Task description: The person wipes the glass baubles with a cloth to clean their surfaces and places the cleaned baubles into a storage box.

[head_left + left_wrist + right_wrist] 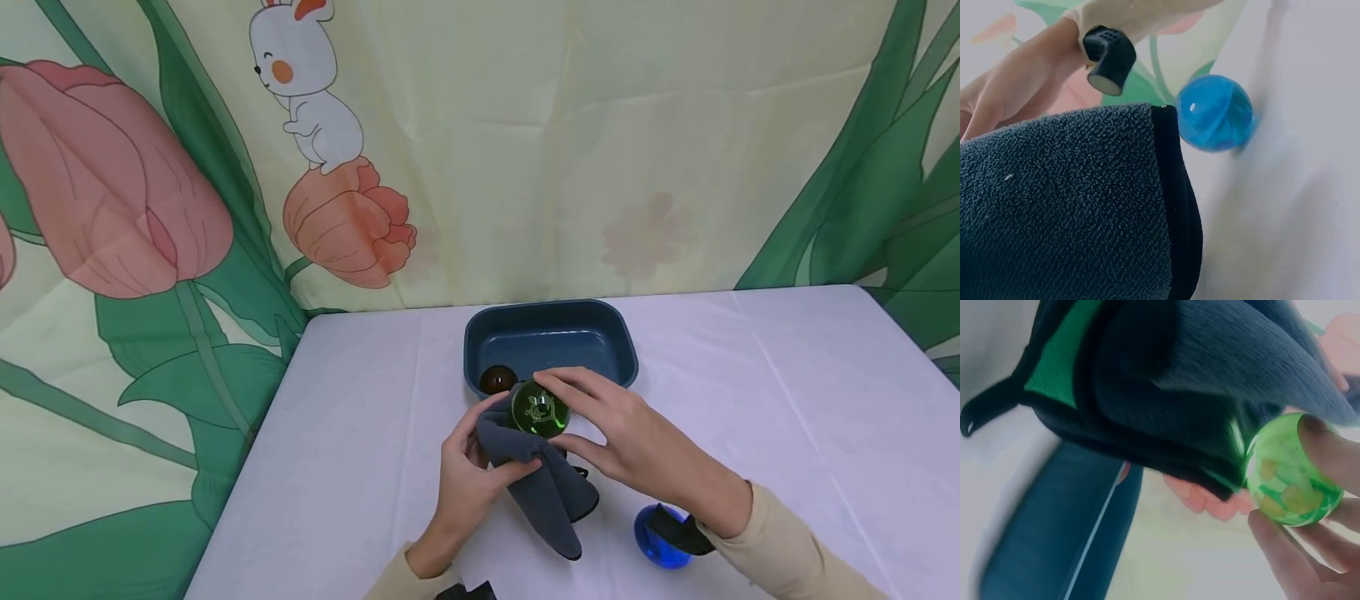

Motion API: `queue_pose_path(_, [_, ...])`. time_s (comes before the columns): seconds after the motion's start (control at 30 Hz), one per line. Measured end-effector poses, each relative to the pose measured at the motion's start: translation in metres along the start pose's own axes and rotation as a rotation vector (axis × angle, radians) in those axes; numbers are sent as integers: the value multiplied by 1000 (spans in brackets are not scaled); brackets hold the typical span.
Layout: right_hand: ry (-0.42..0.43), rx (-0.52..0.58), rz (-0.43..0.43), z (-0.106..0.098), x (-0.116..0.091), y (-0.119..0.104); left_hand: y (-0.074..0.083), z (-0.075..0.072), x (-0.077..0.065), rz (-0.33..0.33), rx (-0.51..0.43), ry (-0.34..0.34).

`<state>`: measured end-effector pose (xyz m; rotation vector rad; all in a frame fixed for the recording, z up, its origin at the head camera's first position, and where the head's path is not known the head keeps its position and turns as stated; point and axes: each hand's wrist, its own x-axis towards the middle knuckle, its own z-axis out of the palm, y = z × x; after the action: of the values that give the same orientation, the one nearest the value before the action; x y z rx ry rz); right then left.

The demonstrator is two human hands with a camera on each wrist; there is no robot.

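Observation:
My right hand (626, 429) grips a clear green ball (539, 409) between thumb and fingers. The same green ball (1294, 472) shows light patches inside in the right wrist view. My left hand (468, 471) holds a dark grey-blue cloth (536, 479), its thumb over the folds, and the cloth lies against the ball's lower left. Black edging borders the fuzzy cloth (1066, 200) in the left wrist view. The cloth hides part of the left fingers.
A dark blue rectangular basin (555, 312) stands behind the hands, with a dark brown ball (497, 379) in its near left corner. A clear blue ball (662, 537) rests on the white-covered table (360, 433) below the right wrist. A printed curtain (510, 150) hangs behind.

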<state>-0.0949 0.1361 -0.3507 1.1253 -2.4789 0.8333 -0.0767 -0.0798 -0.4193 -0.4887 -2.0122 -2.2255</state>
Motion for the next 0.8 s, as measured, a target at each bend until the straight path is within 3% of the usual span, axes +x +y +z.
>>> queue_pose_path(0.27, [19, 5, 80, 1, 13, 17, -7, -12, -6, -18, 73, 14])
queue_pose_path(0.53, [-38, 4, 213, 10, 25, 34, -10, -16, -10, -45, 106, -13])
queue_pose_path(0.8, [-95, -18, 274, 24, 32, 54, -12, -18, -12, -65, 93, -53])
